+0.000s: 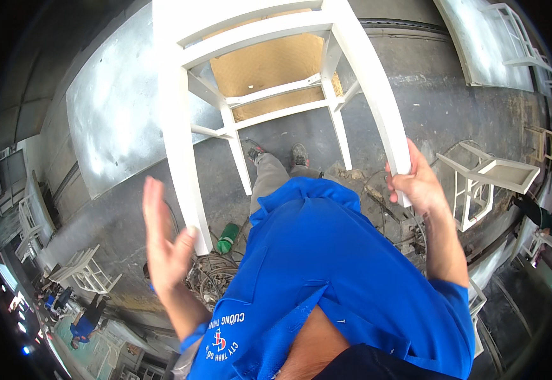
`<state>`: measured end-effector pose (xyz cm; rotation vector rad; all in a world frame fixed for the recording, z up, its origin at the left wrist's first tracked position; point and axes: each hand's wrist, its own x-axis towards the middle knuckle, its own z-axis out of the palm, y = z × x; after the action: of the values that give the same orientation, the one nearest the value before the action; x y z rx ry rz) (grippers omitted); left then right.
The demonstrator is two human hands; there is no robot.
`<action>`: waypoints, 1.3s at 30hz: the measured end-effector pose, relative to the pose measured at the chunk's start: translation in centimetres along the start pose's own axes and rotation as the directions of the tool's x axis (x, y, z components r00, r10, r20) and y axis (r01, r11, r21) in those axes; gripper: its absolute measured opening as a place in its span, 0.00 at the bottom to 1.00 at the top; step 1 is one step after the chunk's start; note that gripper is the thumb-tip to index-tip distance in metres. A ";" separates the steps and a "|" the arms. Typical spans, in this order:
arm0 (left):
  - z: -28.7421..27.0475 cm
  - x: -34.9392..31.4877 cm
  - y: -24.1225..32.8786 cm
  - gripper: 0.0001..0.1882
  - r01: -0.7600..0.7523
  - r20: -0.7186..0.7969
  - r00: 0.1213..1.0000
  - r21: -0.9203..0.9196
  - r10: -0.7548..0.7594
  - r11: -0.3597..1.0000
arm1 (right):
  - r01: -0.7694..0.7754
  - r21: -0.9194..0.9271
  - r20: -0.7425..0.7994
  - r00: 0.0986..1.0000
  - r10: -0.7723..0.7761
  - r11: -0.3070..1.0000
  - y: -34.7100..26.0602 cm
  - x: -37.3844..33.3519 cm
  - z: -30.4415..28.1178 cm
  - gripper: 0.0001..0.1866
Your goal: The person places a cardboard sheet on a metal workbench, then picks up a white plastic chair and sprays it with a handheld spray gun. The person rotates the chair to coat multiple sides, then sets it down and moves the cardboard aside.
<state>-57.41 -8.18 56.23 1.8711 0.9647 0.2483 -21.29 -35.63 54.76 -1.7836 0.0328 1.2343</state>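
Note:
A white wooden chair frame (pixel 377 95) stands tilted in front of me, two long curved posts running toward my body. On the right, the fingers and thumb of my right hand (pixel 415 180) are closed round the lower end of one post. My left hand (pixel 165 237) is beside the end of the other post, fingers stretched out and thumb apart. Its thumb overlaps the post's edge; whether it touches cannot be told. Through the frame a tan panel (pixel 269 60) shows; whether it belongs to the chair is unclear.
A green bottle (pixel 228 238) lies by tangled hoses (pixel 209 278) near my feet. Pale sheet-like panels (pixel 108 114) flank the chair. Another white chair frame (pixel 479 180) is at right, more chairs (pixel 87 271) at left. People work at lower left (pixel 86 323) and far right (pixel 547 218).

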 end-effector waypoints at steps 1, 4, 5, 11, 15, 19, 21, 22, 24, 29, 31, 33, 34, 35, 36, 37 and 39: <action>-0.9 1.7 -0.6 0.51 -0.001 -0.047 0.999 -0.034 -0.001 0.999 | 0.017 -0.018 -0.039 0.999 -0.017 1.000 0.9 -0.2 0.3 0.38; -4.0 11.6 -3.1 0.42 -0.131 -0.093 0.988 -0.034 0.127 0.991 | 0.036 -0.034 -0.105 0.994 -0.039 0.999 3.1 -0.6 0.7 0.35; -4.6 15.8 -3.8 0.39 -0.090 -0.099 0.991 0.050 0.095 0.995 | 0.028 -0.075 -0.115 0.993 -0.036 0.997 3.6 -0.7 0.7 0.34; -2.1 39.7 -5.9 0.45 0.186 -0.114 0.971 -0.177 -0.208 0.966 | 0.005 -0.176 -0.184 0.982 -0.037 0.984 6.5 -1.2 0.7 0.29; -0.2 46.2 -5.8 0.43 0.324 0.069 0.939 -0.504 -0.337 0.800 | -0.023 -0.185 -0.237 0.971 -0.022 0.983 9.4 -1.8 0.5 0.26; -0.1 44.9 -6.1 0.40 0.191 -0.072 0.969 -0.386 -0.236 0.902 | -0.018 -0.496 -0.337 0.925 -0.173 0.868 12.8 -2.3 0.6 0.22; -1.3 43.2 -5.2 0.38 0.054 -0.263 0.959 -0.198 -0.106 0.979 | 0.021 -0.461 -0.353 0.913 -0.205 0.887 13.3 -2.2 0.5 0.22; -3.2 41.9 -4.5 0.37 0.028 -0.290 0.952 -0.243 -0.100 0.970 | 0.100 -0.453 -0.322 0.908 -0.268 0.886 13.4 -2.2 0.4 0.22; -6.6 39.6 -2.8 0.36 -0.011 -0.290 0.952 -0.345 -0.095 0.939 | 0.158 -0.474 -0.273 0.909 -0.315 0.866 13.1 -1.9 1.1 0.21; -21.6 33.2 2.5 0.29 -0.205 -0.486 0.874 -0.384 -0.008 0.900 | 0.487 -0.478 -0.096 0.798 -0.595 0.731 11.1 5.8 7.4 0.19; -26.3 29.7 3.3 0.30 -0.326 -0.563 0.821 -0.329 0.094 0.886 | 0.558 -0.384 -0.080 0.774 -0.629 0.736 10.8 11.0 11.3 0.19; -29.1 26.5 2.7 0.28 -0.395 -0.649 0.752 -0.307 0.114 0.866 | 0.540 -0.374 -0.052 0.799 -0.599 0.754 10.8 17.0 15.7 0.22; -30.3 25.1 1.9 0.28 -0.448 -0.711 0.674 -0.179 0.200 0.876 | 0.552 -0.388 -0.033 0.792 -0.609 0.738 10.7 19.6 17.9 0.22; -31.3 23.9 0.8 0.29 -0.484 -0.753 0.605 -0.089 0.260 0.871 | 0.571 -0.370 -0.015 0.785 -0.619 0.733 10.3 22.2 20.6 0.23; -32.0 22.5 -0.6 0.30 -0.507 -0.769 0.560 -0.023 0.309 0.862 | 0.563 -0.387 0.037 0.801 -0.597 0.731 10.1 24.4 22.6 0.30; -32.6 21.5 -2.2 0.31 -0.478 -0.798 0.520 0.023 0.304 0.878 | 0.551 -0.418 0.105 0.819 -0.564 0.722 9.8 26.1 25.1 0.33; -32.7 20.5 -5.9 0.32 -0.425 -0.848 0.446 0.083 0.287 0.902 | 0.438 -0.531 0.179 0.895 -0.409 0.725 8.4 28.5 28.5 0.38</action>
<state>-64.70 29.59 62.94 1.7690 1.0948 1.5995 -31.81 -7.73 26.31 -2.0914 -0.8131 0.9968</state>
